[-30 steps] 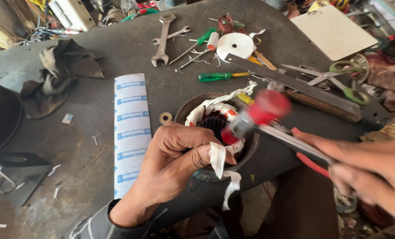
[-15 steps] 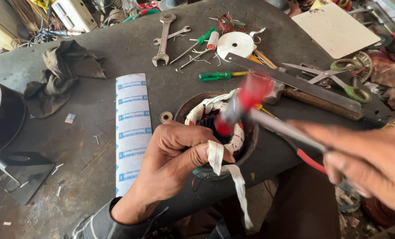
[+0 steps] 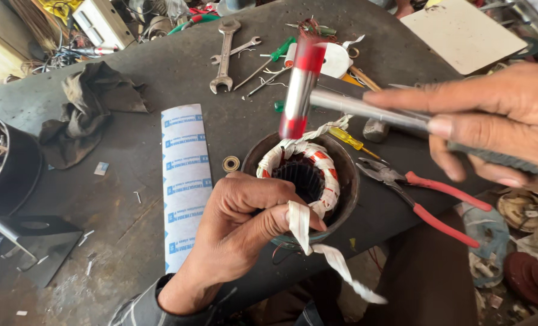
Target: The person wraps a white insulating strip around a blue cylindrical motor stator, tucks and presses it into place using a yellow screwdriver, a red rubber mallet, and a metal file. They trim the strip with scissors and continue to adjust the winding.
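Note:
A round motor stator (image 3: pixel 305 172) with white-and-red taped windings sits at the near edge of the dark workbench (image 3: pixel 160 78). My left hand (image 3: pixel 245 223) grips its near rim and pinches a strip of white cloth tape (image 3: pixel 299 224) that hangs down off the edge. My right hand (image 3: pixel 492 118) holds a hammer by its metal handle; the red-and-silver hammer head (image 3: pixel 302 78) is raised, blurred, above the stator's far side.
Red-handled pliers (image 3: pixel 426 196) lie right of the stator. A strip of white printed insulation paper (image 3: pixel 184 178), a small washer (image 3: pixel 231 163), a dark rag (image 3: pixel 88 108), spanners (image 3: pixel 225 54), screwdrivers and a white disc lie on the bench. A black tub (image 3: pixel 6 166) stands at left.
The hammer has swung up from the stator windings to above them, and my right hand has risen with it. My left hand stays on the stator and tape.

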